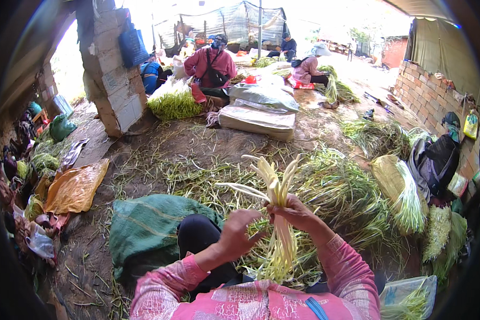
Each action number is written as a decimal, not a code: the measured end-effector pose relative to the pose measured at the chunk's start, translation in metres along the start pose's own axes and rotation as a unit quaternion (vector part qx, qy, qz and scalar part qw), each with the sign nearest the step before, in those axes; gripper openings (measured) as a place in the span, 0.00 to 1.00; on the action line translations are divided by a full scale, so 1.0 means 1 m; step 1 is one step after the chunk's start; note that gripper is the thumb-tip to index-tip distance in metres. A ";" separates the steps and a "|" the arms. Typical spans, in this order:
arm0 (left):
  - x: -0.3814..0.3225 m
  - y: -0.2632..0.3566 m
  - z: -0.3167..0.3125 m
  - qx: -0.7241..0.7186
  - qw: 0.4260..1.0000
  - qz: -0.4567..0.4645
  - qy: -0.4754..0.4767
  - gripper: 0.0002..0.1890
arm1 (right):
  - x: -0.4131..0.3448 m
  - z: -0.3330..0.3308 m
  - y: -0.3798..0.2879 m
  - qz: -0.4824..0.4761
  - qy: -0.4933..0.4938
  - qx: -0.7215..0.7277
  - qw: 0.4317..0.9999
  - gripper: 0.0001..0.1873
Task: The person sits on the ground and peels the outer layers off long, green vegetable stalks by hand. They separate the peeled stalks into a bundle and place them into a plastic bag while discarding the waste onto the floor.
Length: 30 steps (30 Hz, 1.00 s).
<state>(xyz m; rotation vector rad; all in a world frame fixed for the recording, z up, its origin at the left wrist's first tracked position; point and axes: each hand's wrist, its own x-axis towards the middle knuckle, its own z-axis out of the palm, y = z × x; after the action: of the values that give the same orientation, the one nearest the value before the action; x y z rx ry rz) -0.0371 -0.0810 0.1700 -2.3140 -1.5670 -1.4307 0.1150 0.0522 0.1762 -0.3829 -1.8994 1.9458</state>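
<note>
My right hand (293, 212) grips a bunch of pale yellow-white plant stalks (278, 188) around its middle. The thicker stalk ends fan out upward, and thin leafy ends hang below the fist. My left hand (238, 230) is just left of the bunch, slightly blurred, with thumb and fingers apart and nothing visible in it. Beneath both hands, loose yellow-green stalks (264, 260) lie between my legs. A large heap of long green stalks (340, 192) spreads over the ground beyond my right hand.
A green woven sack (148, 232) lies by my left knee, an orange sheet (78, 186) farther left. Ahead are stacked white sacks (258, 120) and a tiled pillar (114, 76). Several people sit nearby, one in a pink jacket (208, 68). A plastic bag (412, 296) lies at lower right.
</note>
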 end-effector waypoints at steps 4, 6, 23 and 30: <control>0.015 -0.012 -0.010 -0.172 0.972 -0.159 0.005 0.26 | -0.006 0.015 0.006 -0.009 -0.048 -0.021 0.999 0.12; 0.025 -0.007 0.003 -0.298 0.941 -0.151 0.056 0.30 | -0.005 0.023 0.015 -0.030 -0.052 -0.034 0.998 0.11; 0.055 0.010 0.025 -0.577 0.795 -0.181 -0.057 0.08 | -0.035 -0.024 -0.072 -0.082 0.136 -0.291 0.943 0.26; 0.053 0.017 0.029 -0.629 0.742 -0.193 -0.129 0.08 | -0.020 -0.007 -0.067 -0.068 0.104 -0.022 0.992 0.13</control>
<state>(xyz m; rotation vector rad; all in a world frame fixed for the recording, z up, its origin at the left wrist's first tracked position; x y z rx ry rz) -0.0004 -0.0367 0.1964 -2.8880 -1.2810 -3.1578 0.1414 0.0497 0.2407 -0.4376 -1.7890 1.7077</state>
